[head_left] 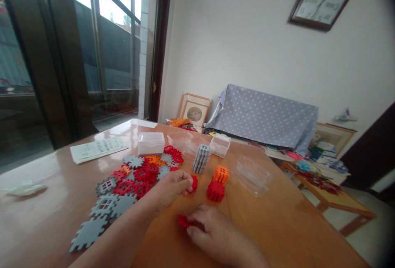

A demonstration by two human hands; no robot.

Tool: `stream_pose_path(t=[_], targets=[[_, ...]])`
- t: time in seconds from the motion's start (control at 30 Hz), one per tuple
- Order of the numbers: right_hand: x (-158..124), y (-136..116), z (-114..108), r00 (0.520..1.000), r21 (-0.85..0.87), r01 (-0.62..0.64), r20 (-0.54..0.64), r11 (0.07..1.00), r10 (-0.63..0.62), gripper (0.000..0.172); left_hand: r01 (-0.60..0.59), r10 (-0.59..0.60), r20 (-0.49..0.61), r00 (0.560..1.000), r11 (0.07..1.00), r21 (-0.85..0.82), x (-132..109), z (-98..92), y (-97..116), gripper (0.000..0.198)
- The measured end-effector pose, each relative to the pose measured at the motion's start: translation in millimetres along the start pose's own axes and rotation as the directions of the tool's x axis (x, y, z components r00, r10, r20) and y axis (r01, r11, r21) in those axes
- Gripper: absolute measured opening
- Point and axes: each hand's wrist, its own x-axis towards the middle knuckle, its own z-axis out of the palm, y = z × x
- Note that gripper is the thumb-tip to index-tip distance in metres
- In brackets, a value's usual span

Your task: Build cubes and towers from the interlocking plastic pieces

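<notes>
My left hand (176,183) is closed, thumb and fingers pinching a red notched building piece (194,183) just above the table. Lower down, my right hand (212,229) grips another red piece (183,220) between thumb and fingers, close to the tabletop. A stack of red pieces (216,192) lies right of my left hand, with a stack of orange pieces (221,173) behind it. Farther back stands a taller stack of grey pieces (201,159). Left of my left hand spreads a loose pile of red, orange and grey pieces (146,173).
Clear plastic boxes (151,142) and an open clear container (251,175) rest on the brown table (265,227). A handwritten sheet (98,149) lies at the left, near a crumpled white wrapper (24,188). Behind the table is a polka-dot cloth (265,112).
</notes>
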Motion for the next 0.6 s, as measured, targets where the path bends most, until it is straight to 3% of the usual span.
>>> stream_pose_path(t=[0.17,0.3,0.5,0.6], targets=[[7.0,25.2,-11.4,0.971,0.236,-0.041,-0.219,0.971,0.094,0.032,-0.003,-0.002,0.071,0.997,0.998,0.07,-1.1,6.4,-2.9,0.022],[10.4,40.3,-19.9,0.956,0.461,-0.002,-0.259,0.887,0.137,0.036,-0.032,0.024,0.108,0.994,0.997,0.071,0.0,12.2,-9.5,0.025],[16.4,51.4,-11.6,0.933,0.557,0.0,-0.299,0.831,0.2,0.038,0.009,-0.004,0.089,0.996,0.998,-0.055,3.3,19.2,-15.8,0.022],[17.2,55.0,-6.4,0.905,0.538,-0.022,-0.348,0.842,0.245,0.056,0.032,-0.026,0.051,0.998,0.992,-0.119,3.3,20.0,-16.6,0.023]])
